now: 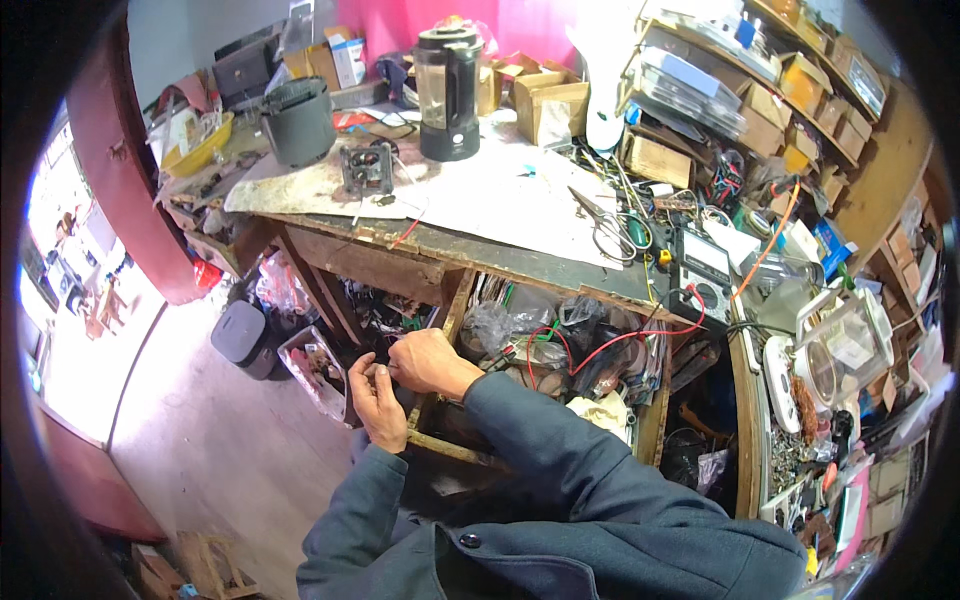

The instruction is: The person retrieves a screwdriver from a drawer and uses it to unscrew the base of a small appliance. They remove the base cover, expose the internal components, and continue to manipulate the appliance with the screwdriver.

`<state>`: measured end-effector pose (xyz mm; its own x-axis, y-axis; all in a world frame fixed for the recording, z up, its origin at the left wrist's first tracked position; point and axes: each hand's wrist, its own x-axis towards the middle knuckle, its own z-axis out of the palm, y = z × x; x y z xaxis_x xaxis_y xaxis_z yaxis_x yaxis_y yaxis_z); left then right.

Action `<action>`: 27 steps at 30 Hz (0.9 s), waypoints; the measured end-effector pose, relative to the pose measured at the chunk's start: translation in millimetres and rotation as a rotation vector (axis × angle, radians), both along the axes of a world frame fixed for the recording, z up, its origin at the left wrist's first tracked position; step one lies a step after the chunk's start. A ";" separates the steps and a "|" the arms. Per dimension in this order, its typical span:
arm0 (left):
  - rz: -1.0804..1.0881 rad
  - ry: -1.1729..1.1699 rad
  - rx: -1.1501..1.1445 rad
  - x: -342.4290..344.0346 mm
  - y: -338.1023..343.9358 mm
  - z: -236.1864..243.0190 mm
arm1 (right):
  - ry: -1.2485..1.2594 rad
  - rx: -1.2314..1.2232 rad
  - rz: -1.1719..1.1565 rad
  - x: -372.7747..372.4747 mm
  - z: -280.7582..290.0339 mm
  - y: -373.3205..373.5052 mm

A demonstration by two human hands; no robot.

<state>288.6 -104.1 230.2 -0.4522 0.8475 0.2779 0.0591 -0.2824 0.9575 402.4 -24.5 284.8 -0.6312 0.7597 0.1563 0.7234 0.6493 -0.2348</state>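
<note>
One stretch of smooth grey floor [210, 420] runs at left, reaching a white rectangular bin [306, 384]. Next, the bare left hand [378, 402] meets the bare right hand [428, 362], fingers curled; whether they grasp anything I cannot tell. Just right, an open wooden drawer [652, 412] of plastic bags [515, 320] sits below the table's dark edge [500, 257]. Farther right, a black rectangular meter [702, 262] bears illegibly small print.

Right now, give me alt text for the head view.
The left hand and right hand are close together in front of a cluttered workbench; what they may hold cannot be made out. A tall jug and dark grey container stand on top.
</note>
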 end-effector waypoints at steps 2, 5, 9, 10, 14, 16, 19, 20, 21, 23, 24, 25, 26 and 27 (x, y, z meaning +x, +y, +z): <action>0.001 -0.053 -0.005 2.2 -2.4 7.3 | 0.038 0.010 0.010 -0.3 2.0 1.3; -0.037 -0.159 -0.041 -0.9 -1.5 -5.0 | 0.033 -0.019 -0.012 -2.9 -2.4 1.9; -0.070 -0.165 -0.085 -3.9 2.6 0.8 | 0.070 -0.002 -0.020 1.1 4.6 1.3; -0.063 -0.119 -0.099 -12.1 3.3 -11.4 | 0.047 -0.025 -0.003 -0.5 2.0 2.2; -0.137 0.152 -0.151 -29.9 27.3 -75.1 | -0.003 -0.080 -0.071 1.1 -0.8 7.4; -0.202 0.354 -0.127 -37.8 40.5 -123.6 | -0.018 -0.091 -0.099 -0.9 0.7 5.3; -0.353 0.750 -0.363 -47.9 58.1 -210.1 | -0.008 -0.095 -0.092 -5.9 12.2 2.9; -0.365 0.638 -0.336 -50.6 49.7 -196.9 | -0.052 -0.142 -0.099 -13.5 7.2 3.3; -0.513 0.813 -0.370 -54.3 59.3 -215.2 | -0.066 -0.125 -0.103 -17.8 5.5 7.6; -0.678 0.971 -0.469 -60.5 66.4 -266.4 | -0.094 -0.124 -0.066 -22.2 8.2 13.3; -0.725 0.980 -0.516 -62.1 56.4 -286.7 | -0.084 -0.136 -0.098 -20.3 9.7 10.5; -0.655 0.864 -0.551 -51.7 54.7 -281.6 | -0.059 -0.159 -0.157 -10.8 10.5 4.9; -0.745 0.923 -0.469 -46.8 61.2 -249.8 | -0.093 -0.151 -0.219 -8.5 8.3 -6.1; -0.729 1.047 -0.338 -47.3 60.6 -261.5 | -0.132 -0.113 -0.274 -11.1 9.9 -9.5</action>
<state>241.3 -43.5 -31.4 0.4324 0.8999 -0.0567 0.7471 -0.3223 0.5813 391.3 -34.0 294.6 -0.4104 0.9118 -0.0086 0.8966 0.4018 -0.1864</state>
